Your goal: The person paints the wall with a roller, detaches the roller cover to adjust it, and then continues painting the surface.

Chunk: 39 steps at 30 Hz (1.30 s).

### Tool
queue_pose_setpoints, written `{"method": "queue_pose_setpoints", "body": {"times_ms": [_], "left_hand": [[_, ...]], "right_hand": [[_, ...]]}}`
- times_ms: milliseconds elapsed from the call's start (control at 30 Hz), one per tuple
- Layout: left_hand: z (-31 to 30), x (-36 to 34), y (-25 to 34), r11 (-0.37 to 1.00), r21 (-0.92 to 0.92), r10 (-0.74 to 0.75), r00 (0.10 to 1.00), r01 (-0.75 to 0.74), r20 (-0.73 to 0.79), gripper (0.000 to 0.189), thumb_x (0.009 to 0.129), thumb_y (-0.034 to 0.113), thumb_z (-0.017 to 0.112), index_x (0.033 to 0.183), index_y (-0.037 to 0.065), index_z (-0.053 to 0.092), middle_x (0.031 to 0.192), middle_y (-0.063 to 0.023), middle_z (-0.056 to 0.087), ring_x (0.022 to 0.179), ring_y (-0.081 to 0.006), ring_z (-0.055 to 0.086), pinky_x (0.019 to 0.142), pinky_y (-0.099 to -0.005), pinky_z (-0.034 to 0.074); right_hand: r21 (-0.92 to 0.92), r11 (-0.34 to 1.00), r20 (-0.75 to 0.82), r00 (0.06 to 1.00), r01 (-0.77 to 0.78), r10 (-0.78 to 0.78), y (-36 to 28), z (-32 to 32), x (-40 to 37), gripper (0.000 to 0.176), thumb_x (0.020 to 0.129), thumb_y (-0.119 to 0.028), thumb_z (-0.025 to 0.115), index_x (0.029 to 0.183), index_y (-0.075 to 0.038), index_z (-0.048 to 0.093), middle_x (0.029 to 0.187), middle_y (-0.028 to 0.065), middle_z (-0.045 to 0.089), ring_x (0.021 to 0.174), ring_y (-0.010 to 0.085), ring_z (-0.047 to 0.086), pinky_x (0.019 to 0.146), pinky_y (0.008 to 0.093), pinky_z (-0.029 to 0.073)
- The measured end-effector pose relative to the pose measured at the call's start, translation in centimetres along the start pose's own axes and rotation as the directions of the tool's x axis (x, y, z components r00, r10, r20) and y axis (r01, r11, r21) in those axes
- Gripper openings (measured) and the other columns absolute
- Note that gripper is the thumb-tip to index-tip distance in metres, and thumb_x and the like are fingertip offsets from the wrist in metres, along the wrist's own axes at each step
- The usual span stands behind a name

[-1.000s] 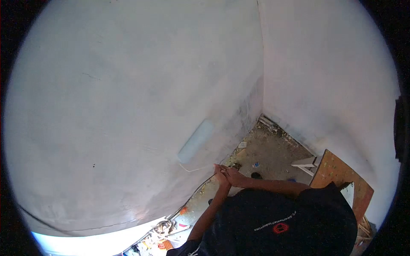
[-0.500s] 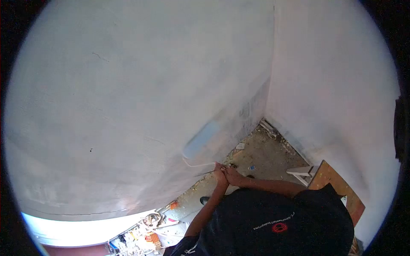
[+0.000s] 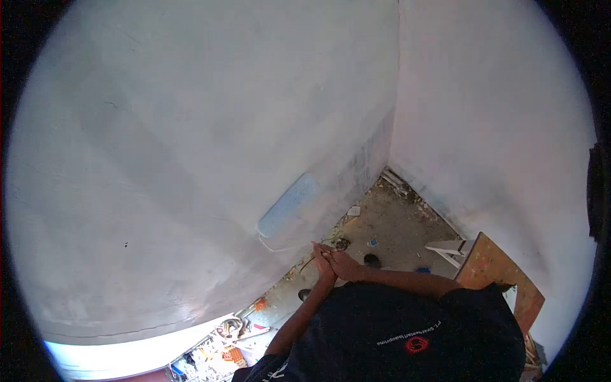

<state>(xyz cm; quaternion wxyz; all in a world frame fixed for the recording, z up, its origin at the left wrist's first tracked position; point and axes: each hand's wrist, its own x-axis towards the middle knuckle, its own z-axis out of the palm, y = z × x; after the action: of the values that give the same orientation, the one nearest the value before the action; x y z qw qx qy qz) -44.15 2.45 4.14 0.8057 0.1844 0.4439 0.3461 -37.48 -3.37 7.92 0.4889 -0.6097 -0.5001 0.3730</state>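
Observation:
A paint roller with a light-blue sleeve (image 3: 286, 205) lies slanted against the pale wall (image 3: 191, 159) on the left. Its thin wire frame (image 3: 272, 248) bends from the sleeve's lower end back towards my hands. My left hand (image 3: 325, 270) and my right hand (image 3: 344, 264) are closed together, one against the other, at the handle end of the roller. The handle itself is mostly hidden by the fingers.
A second pale wall (image 3: 490, 127) meets the first at a corner. Below lies a dirty floor (image 3: 407, 223) with debris along the wall's foot. A wooden board (image 3: 496, 261) stands at my right, beside a white slatted frame (image 3: 449, 250). Cluttered items (image 3: 219, 344) lie at lower left.
The roller sleeve was smeared by motion and now shows more sharply, a little further left in view. My hands have shifted slightly left with it. The whole view has also turned a little.

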Motion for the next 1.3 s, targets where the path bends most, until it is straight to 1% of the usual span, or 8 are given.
{"method": "queue_pose_setpoints", "body": {"times_ms": [300,400,667,833,1000,1100,1200,1300], "left_hand": [[-1.9,1.5,-1.2,0.996,0.005,-0.085,0.996,0.085,0.039,0.038,0.086,0.042,0.041,0.070,0.008,0.048,0.062,-0.0090,0.049,0.062,-0.0226,0.049,0.061,-0.0369,0.043],[-3.1,1.8,-1.5,0.985,0.010,-0.175,0.984,0.175,0.016,0.039,0.086,0.044,0.041,0.074,0.008,0.049,0.065,-0.0096,0.050,0.065,-0.0228,0.050,0.063,-0.0364,0.042],[-6.8,-2.6,-0.4,0.961,-0.029,-0.277,0.955,0.275,-0.110,0.043,0.084,0.050,0.041,0.084,0.008,0.052,0.073,-0.0113,0.053,0.074,-0.0234,0.052,0.069,-0.0350,0.042],[-15.8,2.6,-4.5,0.554,-0.738,-0.241,0.923,0.386,0.301,0.041,0.086,0.047,0.039,0.087,0.009,0.054,0.076,-0.0109,0.055,0.077,-0.0232,0.051,0.071,-0.0395,0.040],[-9.7,0.6,-1.0,0.951,-0.258,-0.187,0.982,0.171,-0.039,0.034,0.087,0.040,0.042,0.066,0.013,0.048,0.060,-0.0028,0.049,0.058,-0.0170,0.048,0.057,-0.0337,0.041],[-5.6,-3.2,2.9,0.975,-0.197,-0.117,0.992,0.106,-0.046,0.038,0.088,0.038,0.040,0.063,0.011,0.045,0.056,-0.0048,0.046,0.053,-0.0205,0.047,0.056,-0.0363,0.041],[-6.5,-2.5,2.4,0.988,-0.153,0.065,0.980,-0.036,0.190,0.040,0.089,0.039,0.038,0.063,0.009,0.044,0.057,-0.0058,0.047,0.055,-0.0239,0.048,0.056,-0.0392,0.041],[-6.2,-2.3,2.4,0.996,-0.061,-0.057,0.997,0.059,0.049,0.041,0.089,0.039,0.038,0.061,0.009,0.044,0.057,-0.0058,0.047,0.057,-0.0224,0.047,0.056,-0.0379,0.041]], "right_hand": [[-0.323,0.920,0.108,0.958,-0.220,0.267,5.8,3.1,0.1,0.038,0.082,-0.018,0.040,0.114,0.002,0.044,0.119,0.0206,0.044,0.102,0.0356,0.048,0.083,0.0451,0.041],[-0.710,0.696,0.042,0.993,0.108,-0.111,9.7,6.2,-0.6,0.034,0.085,-0.021,0.035,0.109,0.000,0.049,0.113,0.0221,0.047,0.091,0.0372,0.053,0.078,0.0480,0.042],[-0.293,0.948,0.192,0.963,-0.126,0.187,1.2,5.8,-2.8,0.037,0.086,-0.018,0.030,0.116,0.000,0.043,0.112,0.0261,0.046,0.089,0.0383,0.054,0.079,0.0484,0.042],[-0.526,0.850,0.421,0.857,-0.037,0.298,1.9,6.3,-2.3,0.037,0.086,-0.019,0.031,0.114,0.002,0.045,0.114,0.0230,0.045,0.099,0.0356,0.048,0.087,0.0459,0.037],[-0.552,0.811,0.373,0.927,0.196,0.029,-1.4,5.1,-2.5,0.071,0.060,-0.022,0.076,0.118,-0.002,0.041,0.109,0.0174,0.046,0.098,0.0268,0.048,0.085,0.0351,0.038],[-0.303,0.951,0.213,0.977,0.056,0.010,-1.7,6.1,-2.4,0.039,0.084,-0.020,0.044,0.118,-0.002,0.039,0.118,0.0182,0.043,0.105,0.0308,0.043,0.092,0.0393,0.033],[-0.362,0.932,0.223,0.968,-0.029,0.117,-2.8,5.7,-1.9,0.038,0.085,-0.015,0.032,0.117,0.003,0.041,0.125,0.0213,0.038,0.116,0.0332,0.036,0.097,0.0423,0.029],[-0.301,0.931,0.209,0.939,-0.206,0.275,-3.2,6.1,-1.6,0.040,0.082,-0.013,0.035,0.120,0.002,0.039,0.127,0.0210,0.036,0.118,0.0321,0.033,0.097,0.0413,0.028]]}}
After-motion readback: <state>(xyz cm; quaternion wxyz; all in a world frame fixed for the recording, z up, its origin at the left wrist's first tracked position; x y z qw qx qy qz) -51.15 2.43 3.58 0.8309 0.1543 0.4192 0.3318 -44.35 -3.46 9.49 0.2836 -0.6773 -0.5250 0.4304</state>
